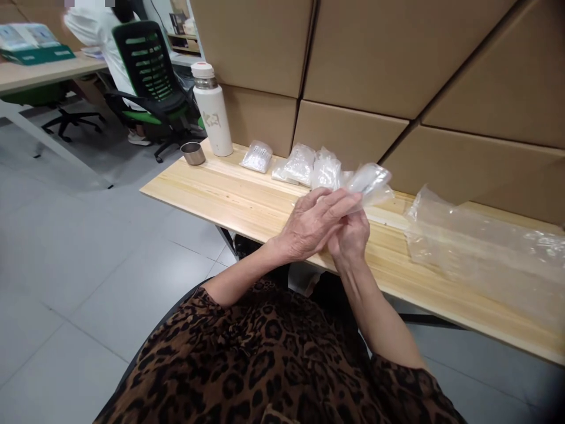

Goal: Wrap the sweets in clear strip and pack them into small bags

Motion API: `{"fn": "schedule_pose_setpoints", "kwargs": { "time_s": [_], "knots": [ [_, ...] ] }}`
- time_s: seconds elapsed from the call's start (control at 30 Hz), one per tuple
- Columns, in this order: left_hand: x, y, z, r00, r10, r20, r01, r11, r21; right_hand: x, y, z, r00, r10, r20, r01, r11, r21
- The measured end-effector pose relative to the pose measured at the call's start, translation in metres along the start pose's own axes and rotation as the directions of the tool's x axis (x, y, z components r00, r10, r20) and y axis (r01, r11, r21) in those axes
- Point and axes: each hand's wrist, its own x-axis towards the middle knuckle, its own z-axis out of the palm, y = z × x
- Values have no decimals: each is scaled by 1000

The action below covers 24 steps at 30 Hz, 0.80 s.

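A small clear plastic bag point(371, 179) sticks out past my fingers, tilted up over the wooden table; what is inside it cannot be made out. My right hand point(351, 235) is closed around its lower part from below. Across the top lies my left hand point(309, 227), its fingers together and pressed onto the same bag. Just behind my hands sit several small clear bags, among them a crumpled one point(326, 169) and a fuller one point(300, 164). A flat packet with printed marks point(256, 156) rests farther left.
A white thermos bottle point(214, 112) and a metal cup point(193, 153) stand at the table's left end. Large clear plastic sheeting point(481, 247) covers the right side. Stacked cardboard boxes point(353, 129) wall off the back. A person in white sits by a green-black chair point(148, 70).
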Motion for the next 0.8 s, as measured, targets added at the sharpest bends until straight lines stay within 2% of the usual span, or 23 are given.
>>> {"fn": "schedule_pose_setpoints", "kwargs": {
  "time_s": [0.13, 0.23, 0.3, 0.4, 0.6, 0.8],
  "knots": [
    [15, -5, -12, 999, 27, 22, -25, 996, -90, -7, -4, 2, 999, -18, 43, 14, 996, 93],
    [22, -12, -6, 995, 104, -14, -102, 990, 94, -17, -2, 10, 998, -58, 37, 49, 979, 198],
    [23, -16, 3, 988, 155, -20, -146, 963, 228, -22, 0, 15, 994, -106, -20, 108, 967, 232],
    [25, -15, 16, 984, 176, -4, -164, 926, 341, -24, 2, 17, 981, -137, -137, 168, 952, 257],
    [33, -7, 23, 986, 168, 16, -161, 912, 378, -14, 0, 8, 955, -179, -235, 232, 947, 222],
    [35, 4, 12, 987, 132, 93, -160, 886, 435, -1, -6, -8, 968, -108, -228, 137, 984, 116]
  ]
}}
